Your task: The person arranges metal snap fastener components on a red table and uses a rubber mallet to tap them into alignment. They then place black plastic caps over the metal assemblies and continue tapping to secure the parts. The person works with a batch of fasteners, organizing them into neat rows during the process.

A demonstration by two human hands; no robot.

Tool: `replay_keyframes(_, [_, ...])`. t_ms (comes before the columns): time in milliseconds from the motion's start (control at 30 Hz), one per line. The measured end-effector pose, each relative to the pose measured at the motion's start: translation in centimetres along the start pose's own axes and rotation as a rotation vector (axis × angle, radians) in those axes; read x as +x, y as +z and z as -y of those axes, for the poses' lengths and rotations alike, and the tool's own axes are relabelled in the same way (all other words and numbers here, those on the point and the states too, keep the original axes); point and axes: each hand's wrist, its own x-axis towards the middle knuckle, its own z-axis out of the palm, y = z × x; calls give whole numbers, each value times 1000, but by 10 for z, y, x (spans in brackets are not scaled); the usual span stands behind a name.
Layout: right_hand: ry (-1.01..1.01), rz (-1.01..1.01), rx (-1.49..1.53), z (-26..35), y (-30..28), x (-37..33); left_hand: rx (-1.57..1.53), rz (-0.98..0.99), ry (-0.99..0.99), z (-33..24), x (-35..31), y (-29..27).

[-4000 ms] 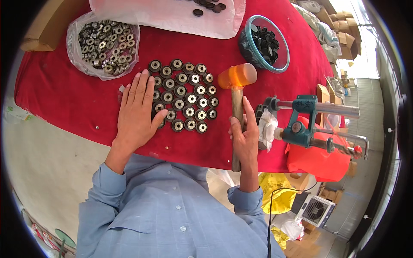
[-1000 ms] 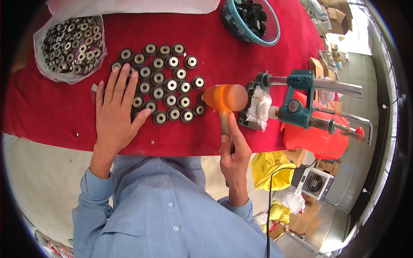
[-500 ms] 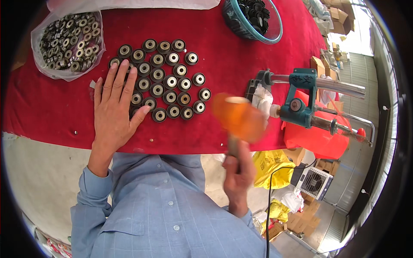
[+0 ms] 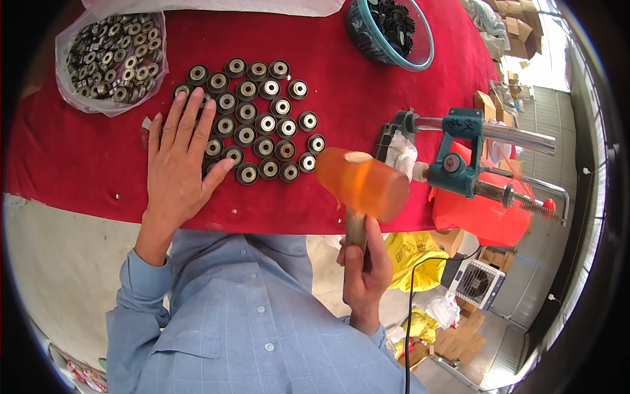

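Note:
My left hand [image 4: 177,157] lies flat with its fingers stretched out over the left side of a group of black rings with metal bearings [image 4: 266,123] in them. It hides some of the pieces. My right hand [image 4: 369,269] grips the wooden handle of an orange mallet [image 4: 361,184], wrapped round it just off the table's front edge. The mallet's head, see-through orange with a pale handle end showing on top, hangs to the right of the group and touches none of the pieces that I can see.
A clear plastic bag of loose bearings [image 4: 115,62] lies at the far left. At the far right stands a clear blue-rimmed tub [image 4: 422,64] of black rings. A green hand press [image 4: 456,154] is on the right of the red-covered table [image 4: 98,157], beside a red bag [image 4: 459,217].
The mallet's head has moved slightly left and is less blurred. My left hand keeps its place on the pieces; the whole view has shifted a little.

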Motion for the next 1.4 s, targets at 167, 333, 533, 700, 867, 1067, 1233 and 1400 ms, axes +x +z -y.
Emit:
replay_keyframes(167, [-70, 96, -131, -9, 34, -1, 1, 6, -2, -1, 1, -1])
replay_keyframes(333, [13, 122, -136, -3, 26, 4, -4, 14, -1, -1, 0, -2])
replay_keyframes(533, [27, -54, 85, 9, 12, 7, -37, -20, -2, -1, 1, -2])
replay_keyframes(700, [-104, 53, -127, -9, 48, 33, -30, 22, -8, -1, 0, -3])
replay_keyframes(867, [8, 112, -160, 0, 31, 39, -38, 27, -18, 0, -1, -3])
replay_keyframes(1067, [-6, -31, 33, 9, 19, 42, -47, 32, -22, 0, 0, -4])
replay_keyframes(1233, [-44, 90, -166, -4, 50, 69, -63, 42, -16, -1, 1, -5])
replay_keyframes(1400, [50, 112, -82, 4, 28, 76, -92, 28, -22, 0, 1, -6])
